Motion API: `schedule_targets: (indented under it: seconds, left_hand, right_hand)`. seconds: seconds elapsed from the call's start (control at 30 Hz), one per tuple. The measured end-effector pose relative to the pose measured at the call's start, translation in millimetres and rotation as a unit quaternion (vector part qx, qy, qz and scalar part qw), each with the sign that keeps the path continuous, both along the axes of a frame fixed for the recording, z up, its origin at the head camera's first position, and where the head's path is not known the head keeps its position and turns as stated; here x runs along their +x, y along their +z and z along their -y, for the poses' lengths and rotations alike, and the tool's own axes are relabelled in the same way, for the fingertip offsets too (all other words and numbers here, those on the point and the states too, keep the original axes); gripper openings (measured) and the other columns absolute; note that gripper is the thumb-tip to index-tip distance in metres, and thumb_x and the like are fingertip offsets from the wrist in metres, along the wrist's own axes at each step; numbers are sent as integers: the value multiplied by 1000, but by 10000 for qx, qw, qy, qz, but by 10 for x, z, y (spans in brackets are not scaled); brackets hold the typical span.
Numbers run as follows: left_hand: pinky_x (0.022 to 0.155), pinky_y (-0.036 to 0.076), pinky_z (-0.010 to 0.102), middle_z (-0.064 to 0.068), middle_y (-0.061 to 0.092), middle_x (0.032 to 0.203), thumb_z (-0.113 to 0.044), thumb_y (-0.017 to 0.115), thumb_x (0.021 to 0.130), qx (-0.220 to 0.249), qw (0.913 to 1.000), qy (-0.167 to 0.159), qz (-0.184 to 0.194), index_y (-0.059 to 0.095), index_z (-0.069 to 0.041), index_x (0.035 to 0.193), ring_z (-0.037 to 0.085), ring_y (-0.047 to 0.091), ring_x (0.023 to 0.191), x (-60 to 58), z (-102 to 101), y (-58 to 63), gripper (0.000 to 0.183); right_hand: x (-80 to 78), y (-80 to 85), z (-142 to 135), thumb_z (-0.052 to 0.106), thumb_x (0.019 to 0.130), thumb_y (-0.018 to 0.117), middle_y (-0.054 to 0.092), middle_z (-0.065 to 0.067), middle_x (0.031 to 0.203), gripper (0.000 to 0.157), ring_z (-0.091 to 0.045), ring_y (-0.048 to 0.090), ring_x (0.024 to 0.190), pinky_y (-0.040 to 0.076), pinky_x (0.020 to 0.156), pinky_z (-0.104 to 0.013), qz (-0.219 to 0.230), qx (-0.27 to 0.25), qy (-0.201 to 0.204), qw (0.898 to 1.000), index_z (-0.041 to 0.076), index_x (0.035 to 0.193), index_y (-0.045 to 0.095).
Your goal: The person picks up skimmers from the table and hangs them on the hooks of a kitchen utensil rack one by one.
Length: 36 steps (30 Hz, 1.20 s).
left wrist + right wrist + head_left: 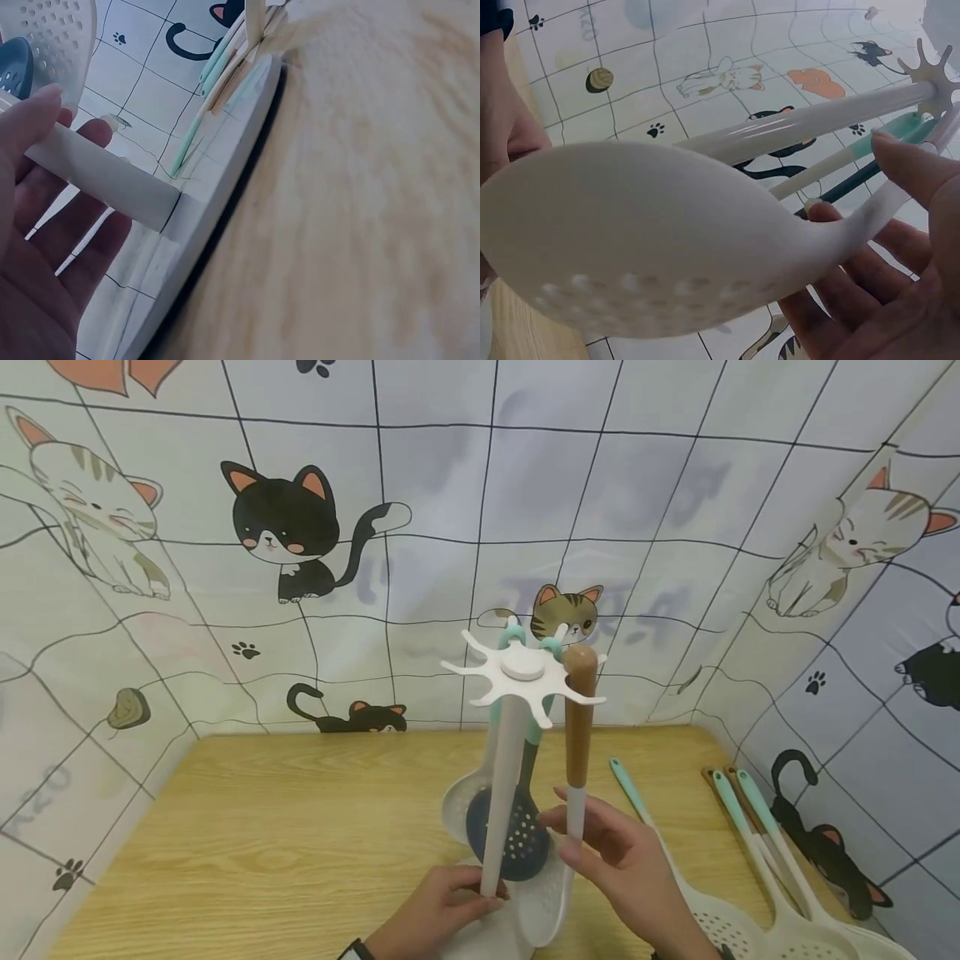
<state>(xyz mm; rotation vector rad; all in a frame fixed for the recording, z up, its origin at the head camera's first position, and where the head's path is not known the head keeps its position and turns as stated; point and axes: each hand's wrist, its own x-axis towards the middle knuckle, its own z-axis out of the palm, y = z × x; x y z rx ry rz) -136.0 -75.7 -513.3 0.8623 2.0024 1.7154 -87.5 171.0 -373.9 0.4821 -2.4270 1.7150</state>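
Observation:
A white rotating utensil rack stands on the table, its pole [506, 793] topped by a ring of curved hooks [522, 667]. Low on the pole, my left hand [435, 914] grips it with thumb and fingers, just above the round base [217, 202]. My right hand [626, 864] pinches the white neck of a skimmer with a brown wooden handle [580, 718]. The handle points up and its tip overlaps the hooks; the perforated white bowl [645, 240] hangs below. A dark blue skimmer [528, 847] and a white ladle [455, 806] with mint handle ends hang on the rack's far side.
On the right of the wooden table [300, 827], several more white utensils with mint or brown handles lie flat, among them a perforated skimmer [723, 918]. Cat-patterned sheeting [420, 568] rises behind the table and along both sides.

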Motion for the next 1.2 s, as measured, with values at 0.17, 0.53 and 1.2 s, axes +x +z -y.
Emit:
schedule_targets:
  seconds: [0.17,0.53,1.2]
  left_hand:
    - [94,51,20,1,75,118,-27,67,98,20,9998,141,101,75,-15,112,4,67,110,19,-12,0,21]
    - [93,53,19,3,78,108,-31,69,95,182,9994,266,-158,75,-12,109,4,69,107,19,-1,-75,24]
    - [92,54,19,14,75,112,-30,69,94,277,9986,281,-354,74,-4,109,1,65,106,31,-34,-87,30]
  right_hand:
    - [14,-44,-156,-5,96,62,69,-1,130,51,-9,66,116,53,96,-24,-411,-175,233,9987,7,144,51]
    - [-86,38,-515,17,109,46,72,3,117,32,-4,70,99,58,82,-24,71,1005,-555,9934,8,137,57]
    - [-428,-203,-1379,40,100,61,69,-18,119,56,-22,68,93,56,72,-36,2004,3423,-36,9180,-4,134,58]
